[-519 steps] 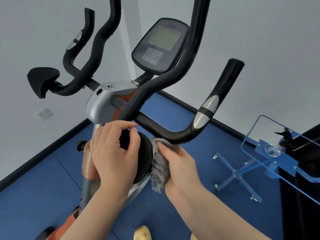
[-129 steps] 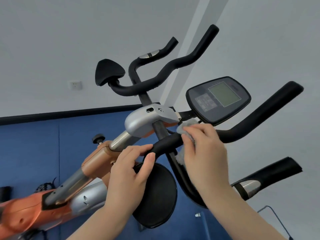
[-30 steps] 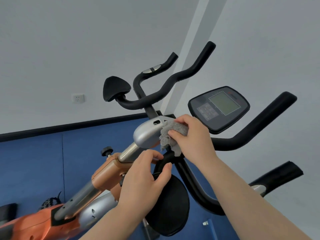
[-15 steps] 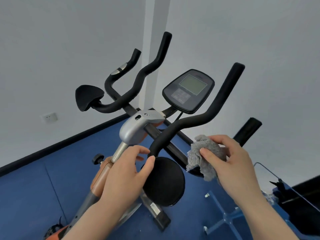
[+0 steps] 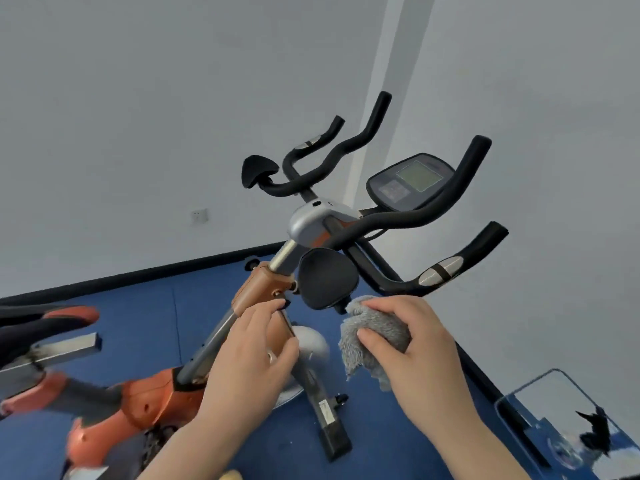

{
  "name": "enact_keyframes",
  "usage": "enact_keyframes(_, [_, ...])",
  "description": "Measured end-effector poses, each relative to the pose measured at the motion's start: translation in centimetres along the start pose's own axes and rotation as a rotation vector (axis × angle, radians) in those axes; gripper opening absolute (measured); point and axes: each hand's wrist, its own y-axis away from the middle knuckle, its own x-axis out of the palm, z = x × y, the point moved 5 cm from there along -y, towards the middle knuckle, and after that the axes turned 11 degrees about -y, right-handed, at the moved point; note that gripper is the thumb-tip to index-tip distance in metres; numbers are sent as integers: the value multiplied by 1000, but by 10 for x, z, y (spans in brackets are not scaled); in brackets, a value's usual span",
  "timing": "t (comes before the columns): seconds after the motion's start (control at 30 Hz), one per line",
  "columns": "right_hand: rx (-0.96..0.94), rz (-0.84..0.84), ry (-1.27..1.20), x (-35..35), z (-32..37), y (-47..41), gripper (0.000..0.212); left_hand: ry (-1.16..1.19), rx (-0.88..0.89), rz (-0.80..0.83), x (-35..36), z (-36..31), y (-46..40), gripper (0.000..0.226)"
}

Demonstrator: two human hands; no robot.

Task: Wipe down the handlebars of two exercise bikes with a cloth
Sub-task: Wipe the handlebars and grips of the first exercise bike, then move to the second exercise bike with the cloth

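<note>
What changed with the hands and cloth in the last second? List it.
The right hand pulled the grey cloth off the silver stem cover, down below the handlebars. The left hand let go of the round black pad and dropped, holding nothing. The cloth stays bunched in the right fingers.

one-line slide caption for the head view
Right hand grips a grey cloth below the bike's black handlebars; left hand hovers nearby.

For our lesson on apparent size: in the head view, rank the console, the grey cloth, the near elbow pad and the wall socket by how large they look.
1. Console, though it sits farther away.
2-3. Grey cloth and near elbow pad: alike, not ranked.
4. Wall socket.
</note>
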Motion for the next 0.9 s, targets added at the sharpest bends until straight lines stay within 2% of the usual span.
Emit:
enact_keyframes(0.23, [-9,287,-78,74,21,60,29,-168,-283,-103,-64,72,110,35])
enact_keyframes(0.5, [-178,551,-110,189,94,118,26,-283,-499,-286,-171,140,211,37])
enact_keyframes(0.67, [-266,607,-95,263,153,155,31,-334,-598,-368,-237,184,272,41])
enact_keyframes(0.9, [-281,568,-49,361,224,217,30,-476,-660,-303,-338,284,359,42])
